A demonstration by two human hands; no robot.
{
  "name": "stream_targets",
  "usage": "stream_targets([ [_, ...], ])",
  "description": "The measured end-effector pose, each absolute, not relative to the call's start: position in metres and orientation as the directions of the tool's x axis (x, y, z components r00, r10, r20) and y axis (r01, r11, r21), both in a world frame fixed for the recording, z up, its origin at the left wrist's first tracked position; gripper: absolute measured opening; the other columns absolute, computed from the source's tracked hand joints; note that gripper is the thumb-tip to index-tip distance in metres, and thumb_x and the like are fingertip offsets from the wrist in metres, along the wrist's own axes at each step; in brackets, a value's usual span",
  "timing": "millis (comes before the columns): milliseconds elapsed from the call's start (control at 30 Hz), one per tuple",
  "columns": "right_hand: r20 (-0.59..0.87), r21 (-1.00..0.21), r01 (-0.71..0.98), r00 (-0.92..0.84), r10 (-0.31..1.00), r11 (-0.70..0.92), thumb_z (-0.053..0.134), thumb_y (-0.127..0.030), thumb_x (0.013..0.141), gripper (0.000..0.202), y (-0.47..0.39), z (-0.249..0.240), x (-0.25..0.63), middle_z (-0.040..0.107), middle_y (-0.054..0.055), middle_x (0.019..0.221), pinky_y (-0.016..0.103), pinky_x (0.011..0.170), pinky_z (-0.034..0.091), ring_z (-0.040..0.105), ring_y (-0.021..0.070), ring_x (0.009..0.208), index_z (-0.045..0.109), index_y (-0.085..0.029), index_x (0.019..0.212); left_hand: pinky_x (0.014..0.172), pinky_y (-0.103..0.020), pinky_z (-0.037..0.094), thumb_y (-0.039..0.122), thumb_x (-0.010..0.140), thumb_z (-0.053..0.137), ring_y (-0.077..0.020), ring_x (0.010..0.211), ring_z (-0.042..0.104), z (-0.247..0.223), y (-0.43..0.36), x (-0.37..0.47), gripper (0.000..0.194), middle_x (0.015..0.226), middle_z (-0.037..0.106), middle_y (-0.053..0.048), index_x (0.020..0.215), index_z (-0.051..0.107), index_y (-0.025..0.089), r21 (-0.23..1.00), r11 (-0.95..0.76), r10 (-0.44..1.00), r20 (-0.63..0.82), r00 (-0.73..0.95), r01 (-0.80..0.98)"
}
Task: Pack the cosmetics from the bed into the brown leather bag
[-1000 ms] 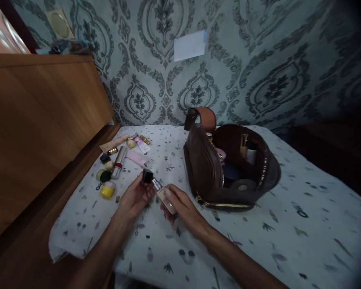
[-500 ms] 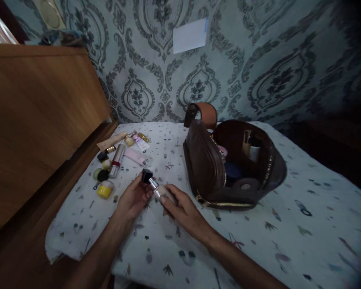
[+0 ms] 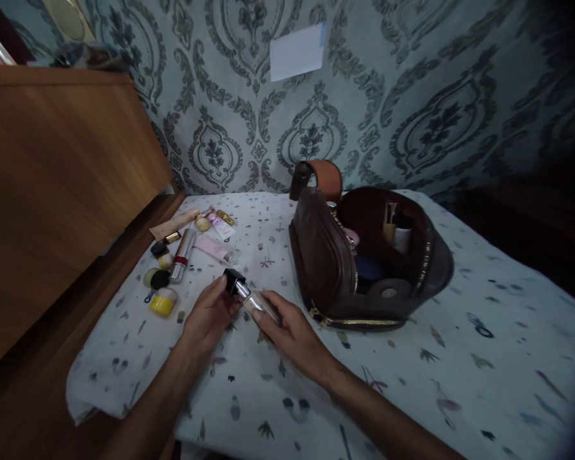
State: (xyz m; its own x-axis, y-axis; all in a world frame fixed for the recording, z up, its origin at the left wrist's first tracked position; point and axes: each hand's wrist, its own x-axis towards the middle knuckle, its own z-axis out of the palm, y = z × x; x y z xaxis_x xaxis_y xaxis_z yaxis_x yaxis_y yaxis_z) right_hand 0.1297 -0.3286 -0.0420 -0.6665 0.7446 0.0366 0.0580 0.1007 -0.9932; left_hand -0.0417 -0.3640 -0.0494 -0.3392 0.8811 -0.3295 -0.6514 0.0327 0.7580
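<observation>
Near the middle of the patterned cloth (image 3: 268, 396), my right hand (image 3: 290, 329) is closed round a clear glass bottle (image 3: 261, 306) with a silver neck. My left hand (image 3: 211, 313) grips the black cap (image 3: 234, 281) at the bottle's upper left end. The silver neck shows between cap and glass. Left of my hands lie a yellow jar (image 3: 163, 301), a silver tube with a red band (image 3: 183, 255), a pink tube (image 3: 214, 248) and several other small cosmetics. A brown bag (image 3: 326, 255) stands unzipped to the right, with several items inside.
A wooden cabinet (image 3: 67, 172) rises on the left beside the cloth. Behind the bag is the patterned wall (image 3: 249, 115), with a white paper (image 3: 297, 52) on it. The bag's brown strap (image 3: 326, 180) arches up at its back left.
The view has shifted slightly, so the bag and cosmetics appear a little further left. Both hands keep their hold on the bottle and cap, with hardly any movement.
</observation>
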Motion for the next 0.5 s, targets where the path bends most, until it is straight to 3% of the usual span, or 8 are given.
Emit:
stream_targets([
  [500, 0.037, -0.992, 0.063, -0.662, 0.748, 0.105, 0.054, -0.041, 0.091, 0.028, -0.3261, -0.0448, 0.1295, 0.054, -0.001, 0.074, 0.021, 0.053, 0.039, 0.050, 0.0115, 0.061, 0.061, -0.018, 0.107, 0.060, -0.019, 0.048, 0.036, 0.064, 0.087, -0.0103, 0.067, 0.062, -0.0411, -0.3671, -0.0361, 0.037, 0.080, 0.069, 0.001, 0.090, 0.068, 0.017, 0.853, 0.000, 0.900, -0.227, -0.371, -0.523],
])
